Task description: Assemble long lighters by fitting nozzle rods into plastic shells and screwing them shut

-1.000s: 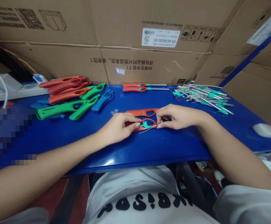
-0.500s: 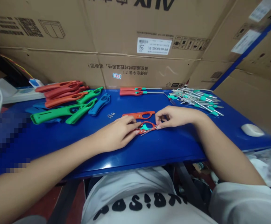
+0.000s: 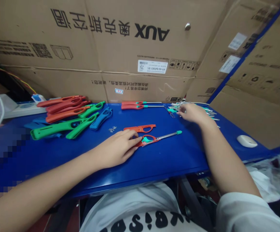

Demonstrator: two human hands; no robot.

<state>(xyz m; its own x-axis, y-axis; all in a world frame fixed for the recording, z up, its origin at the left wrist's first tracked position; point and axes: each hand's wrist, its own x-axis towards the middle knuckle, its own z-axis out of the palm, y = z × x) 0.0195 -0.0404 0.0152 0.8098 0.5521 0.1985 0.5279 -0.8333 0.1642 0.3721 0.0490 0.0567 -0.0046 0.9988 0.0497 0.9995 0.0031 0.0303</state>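
Observation:
My left hand (image 3: 122,146) rests on the table, fingers and thumb gripping the rear of an orange lighter housing half (image 3: 157,139). In its loop sit a green trigger piece (image 3: 145,139) and thin wires. A metal tube (image 3: 168,135) with a green tip extends from the housing's front end. Just behind lies another orange housing half (image 3: 146,128). My right hand (image 3: 192,112) is over the near left side of a pile of metal tubes with green parts (image 3: 210,111); its bent fingers look slightly apart, with nothing visible in them. A small screwdriver (image 3: 171,113) lies left of its fingertips.
Two red lighters with tubes (image 3: 132,107) lie along the cardboard wall (image 3: 120,64). Red, green and blue housings (image 3: 58,127) are heaped at left, beside a power strip (image 3: 21,109). Small screws (image 3: 112,129) lie near my left hand. A white oval object (image 3: 247,141) sits at right.
My right hand has left the housing's front end and moved right and away to the tube pile, exposing the green-tipped tube. My left hand keeps its hold. The view has tilted up.

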